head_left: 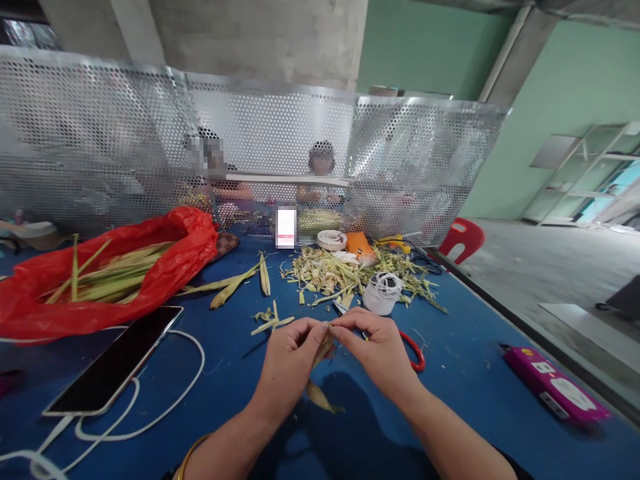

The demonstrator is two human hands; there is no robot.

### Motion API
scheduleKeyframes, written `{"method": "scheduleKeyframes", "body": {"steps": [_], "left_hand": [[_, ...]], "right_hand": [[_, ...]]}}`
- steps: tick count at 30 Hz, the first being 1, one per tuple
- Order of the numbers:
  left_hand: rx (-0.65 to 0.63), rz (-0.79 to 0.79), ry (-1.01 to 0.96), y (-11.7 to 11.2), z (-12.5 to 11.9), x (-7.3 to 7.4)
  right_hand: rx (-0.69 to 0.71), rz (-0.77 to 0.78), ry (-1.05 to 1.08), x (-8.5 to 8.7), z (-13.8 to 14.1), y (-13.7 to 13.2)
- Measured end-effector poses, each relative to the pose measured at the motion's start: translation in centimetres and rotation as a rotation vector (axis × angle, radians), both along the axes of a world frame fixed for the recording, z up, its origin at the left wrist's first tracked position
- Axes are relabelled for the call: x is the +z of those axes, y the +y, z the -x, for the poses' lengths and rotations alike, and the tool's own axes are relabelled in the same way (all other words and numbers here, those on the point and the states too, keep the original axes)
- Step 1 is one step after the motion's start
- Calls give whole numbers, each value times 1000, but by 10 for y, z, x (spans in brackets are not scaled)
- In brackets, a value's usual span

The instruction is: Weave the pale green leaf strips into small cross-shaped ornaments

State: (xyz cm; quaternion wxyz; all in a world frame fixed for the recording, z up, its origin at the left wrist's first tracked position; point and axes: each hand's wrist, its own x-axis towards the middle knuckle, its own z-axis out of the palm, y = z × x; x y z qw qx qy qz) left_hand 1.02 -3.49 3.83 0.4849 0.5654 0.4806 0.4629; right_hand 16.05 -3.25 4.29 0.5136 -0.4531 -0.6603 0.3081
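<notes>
My left hand (295, 357) and my right hand (373, 343) meet over the blue table, thumbs and forefingers pinched together. Between them is a dry, pale leaf strip (319, 396), probably corn husk, hanging down below my left hand. The fingertips partly hide where it is gripped. Behind my right hand lies a pair of scissors with a red handle (416, 353), mostly covered. A white spool of cord (383, 292) stands just past my right hand. Small husk pieces (273, 322) lie beyond my left hand.
A red plastic bag (165, 283) of long leaves fills the left, near a tablet (117, 363) with a white cable. Trimmings (325, 273) heap at the back beside a tape roll (331, 240). A purple packet (555, 387) lies right. People sit behind a perforated metal screen (270, 127).
</notes>
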Motion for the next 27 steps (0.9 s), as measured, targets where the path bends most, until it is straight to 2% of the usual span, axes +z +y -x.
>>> {"method": "scheduleKeyframes", "body": {"steps": [5,11,15,18,21,24,27], "left_hand": [[40,92,-71,-2,-4,6],[-6,279,-244,-2,-5,8],[-28,326,-288,-2,-4,6],[-22,337,-300,-2,-3,5],[-8,346,-310,-1,-3,5],[-11,347,-300,-1,-3,4],[-26,337,-335,0,-3,3]], "right_hand": [[-16,42,76,-4,4,0],[-89,-61,15,-4,5,-3],[-126,-146,-62,-4,5,-5],[-139,-270,-179,-6,5,-5],[-143,-479,-352,-8,3,-4],[-81,-666,-586,-7,-1,-3],[-14,-732,-795,-2,-5,-2]]}}
